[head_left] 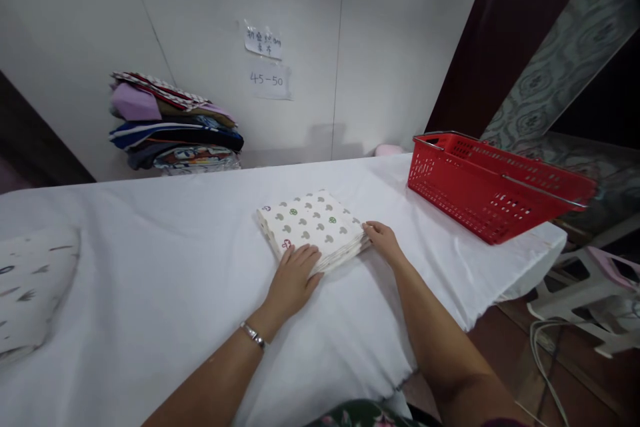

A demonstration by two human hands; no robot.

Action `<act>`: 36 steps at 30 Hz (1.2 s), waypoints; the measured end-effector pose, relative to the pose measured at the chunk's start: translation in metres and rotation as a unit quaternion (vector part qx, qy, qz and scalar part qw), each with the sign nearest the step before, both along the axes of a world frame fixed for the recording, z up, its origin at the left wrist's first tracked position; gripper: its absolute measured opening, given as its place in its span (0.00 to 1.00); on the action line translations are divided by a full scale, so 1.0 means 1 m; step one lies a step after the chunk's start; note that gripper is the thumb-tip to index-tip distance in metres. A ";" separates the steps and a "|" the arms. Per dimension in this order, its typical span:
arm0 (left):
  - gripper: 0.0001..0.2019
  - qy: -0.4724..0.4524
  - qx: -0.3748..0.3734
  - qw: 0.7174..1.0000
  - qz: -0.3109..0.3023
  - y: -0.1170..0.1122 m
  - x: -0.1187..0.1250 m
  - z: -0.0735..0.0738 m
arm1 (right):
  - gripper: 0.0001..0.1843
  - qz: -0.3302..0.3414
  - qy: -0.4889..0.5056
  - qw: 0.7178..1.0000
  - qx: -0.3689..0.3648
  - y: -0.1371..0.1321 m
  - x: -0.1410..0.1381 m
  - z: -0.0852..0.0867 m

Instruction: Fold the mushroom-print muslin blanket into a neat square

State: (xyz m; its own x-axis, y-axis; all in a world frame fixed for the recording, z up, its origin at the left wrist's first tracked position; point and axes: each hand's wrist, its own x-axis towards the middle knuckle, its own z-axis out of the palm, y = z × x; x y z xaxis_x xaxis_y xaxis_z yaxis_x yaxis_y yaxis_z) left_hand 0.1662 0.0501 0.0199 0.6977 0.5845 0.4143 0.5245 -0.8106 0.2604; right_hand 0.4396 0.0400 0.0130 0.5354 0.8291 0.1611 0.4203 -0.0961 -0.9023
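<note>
- While a printed cloth (35, 287) lies far left, a fabric stack (180, 130) stands farther back.
- The left hand (293, 277) rests, thumb spread from fingers, on the folded cloth (313, 217) mid-way along the white table (165, 260).
- The right hand (383, 240) touches its right corner; whether pinching, I cannot tell.
- A red basket (460, 190) stands rightmost.

Underside of mushroom-print cloth (313, 220) hidden, far-left cloth (37, 290) cut off.

Both forearms (434, 320) reach forward; the left hand (294, 275) lies palm down, the right hand (383, 240) curls, perhaps pinching, from here.
</note>
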 end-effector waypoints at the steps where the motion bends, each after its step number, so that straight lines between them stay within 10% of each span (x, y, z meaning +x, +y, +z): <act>1: 0.18 0.006 0.003 1.000 0.000 0.001 -0.001 -0.002 | 0.24 0.002 0.002 1.000 -0.002 0.000 0.000 -0.003; 31: 0.11 -0.041 0.018 0.998 0.035 -0.003 0.002 0.000 | 0.25 -0.003 -0.027 0.998 0.051 -0.009 -0.006 -0.004; 36: 0.10 -0.036 0.035 0.997 0.062 -0.007 0.002 0.003 | 0.20 0.127 -0.155 0.971 0.133 -0.018 -0.007 0.006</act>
State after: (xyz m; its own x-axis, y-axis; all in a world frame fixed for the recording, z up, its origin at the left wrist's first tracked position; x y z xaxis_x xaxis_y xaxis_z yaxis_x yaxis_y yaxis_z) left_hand 0.1679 0.0428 0.0231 0.5893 0.6318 0.5036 0.6034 -0.7586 0.2456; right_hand 0.4327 0.0221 0.0192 0.2110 0.8353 0.5078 0.6553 0.2646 -0.7075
